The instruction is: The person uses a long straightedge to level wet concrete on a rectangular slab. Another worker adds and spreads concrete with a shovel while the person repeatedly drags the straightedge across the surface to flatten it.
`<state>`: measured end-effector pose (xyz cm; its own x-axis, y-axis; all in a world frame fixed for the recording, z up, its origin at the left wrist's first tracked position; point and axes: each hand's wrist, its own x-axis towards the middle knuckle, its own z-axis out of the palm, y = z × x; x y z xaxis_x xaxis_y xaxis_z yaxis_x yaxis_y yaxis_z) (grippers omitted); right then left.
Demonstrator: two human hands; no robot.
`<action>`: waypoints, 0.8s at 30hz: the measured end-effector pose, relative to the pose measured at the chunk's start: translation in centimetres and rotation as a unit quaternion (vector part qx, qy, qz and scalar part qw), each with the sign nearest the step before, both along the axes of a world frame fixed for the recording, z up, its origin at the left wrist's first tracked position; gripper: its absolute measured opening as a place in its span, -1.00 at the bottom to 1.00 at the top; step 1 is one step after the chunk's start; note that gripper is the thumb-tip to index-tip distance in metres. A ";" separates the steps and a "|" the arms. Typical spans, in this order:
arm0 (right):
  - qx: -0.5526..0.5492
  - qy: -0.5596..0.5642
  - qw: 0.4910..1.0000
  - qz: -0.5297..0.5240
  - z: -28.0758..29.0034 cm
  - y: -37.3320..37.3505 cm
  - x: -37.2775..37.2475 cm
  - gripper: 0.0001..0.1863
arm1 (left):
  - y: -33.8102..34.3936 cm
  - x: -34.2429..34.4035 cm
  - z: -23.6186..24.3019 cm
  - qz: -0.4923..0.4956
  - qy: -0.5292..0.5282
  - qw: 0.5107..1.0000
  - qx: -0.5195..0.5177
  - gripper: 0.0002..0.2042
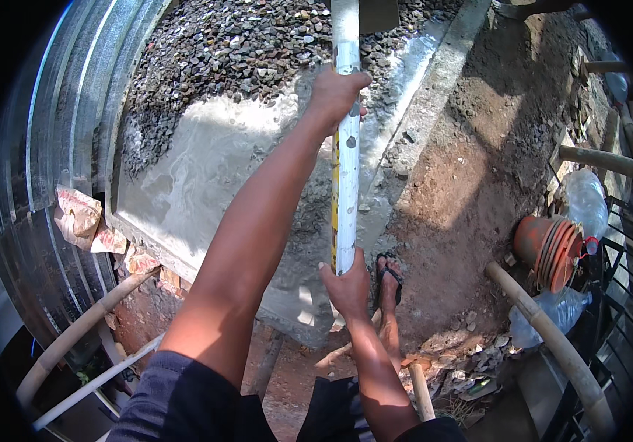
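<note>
A long white pole [347, 184], scuffed and marked with grey spots, with yellow along its left side, runs from near my body to the top edge. My left hand [335, 97] is wrapped round its upper part. Lower down, my right hand [350, 289] grips the near end. Under the pole spreads wet grey cement [206, 169], smooth at the left and rougher below the pole. Beyond it lies a bed of dark gravel [235, 51]. A dark flat piece [380, 15] shows beside the pole's far end; whether they are joined I cannot tell.
Corrugated metal sheeting [58, 110] borders the left. A concrete edge [438, 88] separates the slab from bare soil [464, 177]. Stacked orange buckets [552, 250], plastic bottles [586, 202] and bamboo poles [545, 324] are at right. My sandalled foot [388, 276] stands beside the cement.
</note>
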<state>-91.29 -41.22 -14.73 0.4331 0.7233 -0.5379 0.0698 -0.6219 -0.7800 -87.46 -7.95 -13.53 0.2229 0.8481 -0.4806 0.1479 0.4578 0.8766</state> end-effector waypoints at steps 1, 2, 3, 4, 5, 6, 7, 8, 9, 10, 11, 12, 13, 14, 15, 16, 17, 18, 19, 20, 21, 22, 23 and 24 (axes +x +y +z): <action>-0.040 0.026 0.999 -0.022 -1.1 0.1 0.0 -0.48 | -0.2 1.0 -3.2 -0.033 0.020 0.999 -0.035 -0.61; -0.114 0.064 0.991 -0.031 -1.7 -0.2 -0.2 -0.47 | -0.9 1.8 -6.4 -0.066 0.047 0.993 -0.082 -0.63; -0.158 0.097 0.982 -0.041 -1.8 -1.6 -0.5 -0.46 | -2.8 1.9 -9.4 -0.074 0.060 0.992 -0.085 -0.64; -0.193 0.135 0.970 -0.055 -1.4 -3.3 -1.5 -0.46 | -5.5 1.5 -11.9 -0.089 0.090 0.986 -0.106 -0.65; -0.232 0.173 0.955 -0.058 -0.7 -5.0 -2.7 -0.44 | -8.0 0.3 -13.7 -0.084 0.120 0.983 -0.114 -0.66; -0.249 0.152 0.953 -0.074 0.0 -6.4 -4.0 -0.47 | -10.4 -0.5 -15.1 -0.084 0.146 0.978 -0.121 -0.67; -0.247 0.181 0.949 -0.073 0.9 -7.5 -5.0 -0.49 | -11.9 -1.6 -15.8 -0.142 0.146 0.971 -0.124 -0.65; -0.212 0.242 0.940 -0.114 1.8 -8.6 -6.0 -0.51 | -13.1 -2.2 -16.0 -0.129 0.155 0.971 -0.129 -0.64; -0.200 0.300 0.922 -0.142 2.7 -9.5 -6.8 -0.53 | -13.6 -2.8 -15.8 -0.160 0.196 0.960 -0.116 -0.59; -0.245 0.232 0.936 -0.099 3.3 -10.1 -7.6 -0.52 | -13.8 -3.3 -15.4 -0.177 0.217 0.953 -0.114 -0.55; -0.198 0.262 0.936 -0.123 3.8 -10.7 -8.9 -0.43 | -13.8 -3.5 -14.6 -0.168 0.220 0.953 -0.123 -0.54; -0.167 0.284 0.940 -0.093 4.4 -11.2 -9.5 -0.36 | -13.6 -3.9 -13.6 -0.197 0.263 0.937 -0.118 -0.48; -0.193 0.331 0.919 -0.095 4.5 -11.5 -9.3 -0.28 | -14.2 -4.5 -12.5 -0.181 0.266 0.939 -0.121 -0.43; -0.218 0.370 0.896 -0.114 5.1 -12.2 -9.1 -0.18 | -15.1 -5.4 -11.4 -0.196 0.262 0.934 -0.146 -0.38; -0.179 0.342 0.921 -0.046 4.6 -11.6 -7.6 -0.29 | -17.2 -6.6 -10.1 -0.140 0.175 0.960 -0.168 -0.43; -0.144 0.319 0.937 0.021 4.4 -11.1 -6.8 -0.31 | -19.7 -8.1 -8.6 -0.093 0.116 0.967 -0.208 -0.47; -0.269 0.329 0.901 0.081 4.0 -10.8 -3.4 -0.22 | -22.0 -10.2 -7.1 -0.101 0.087 0.963 -0.232 -0.49; -0.309 0.283 0.892 0.172 3.2 -9.5 0.5 -0.16 | -24.2 -11.9 -5.5 -0.106 0.042 0.962 -0.248 -0.51; -0.278 0.222 0.928 0.108 1.5 -6.4 2.5 -0.18 | -26.4 -13.6 -4.0 -0.084 0.007 0.954 -0.289 -0.52; -0.247 0.000 0.952 0.183 -0.3 -2.9 5.3 -0.28 | -28.6 -15.0 -2.4 -0.062 -0.039 0.941 -0.331 -0.52; -0.164 -0.060 0.979 0.107 -2.0 0.5 6.6 -0.15 | -30.5 -16.3 -0.9 -0.061 -0.073 0.920 -0.379 -0.53; -0.167 -0.049 0.979 0.110 -4.1 5.0 8.1 0.05 | -31.9 -17.5 0.3 -0.059 -0.087 0.899 -0.425 -0.53; -0.129 -0.093 0.983 0.092 -6.3 9.4 7.9 0.23 | -32.8 -18.3 0.9 -0.049 -0.126 0.894 -0.427 -0.54; -0.127 -0.120 0.981 0.089 -8.3 13.6 6.9 0.34 | -33.6 -19.3 1.5 -0.048 -0.136 0.885 -0.442 -0.55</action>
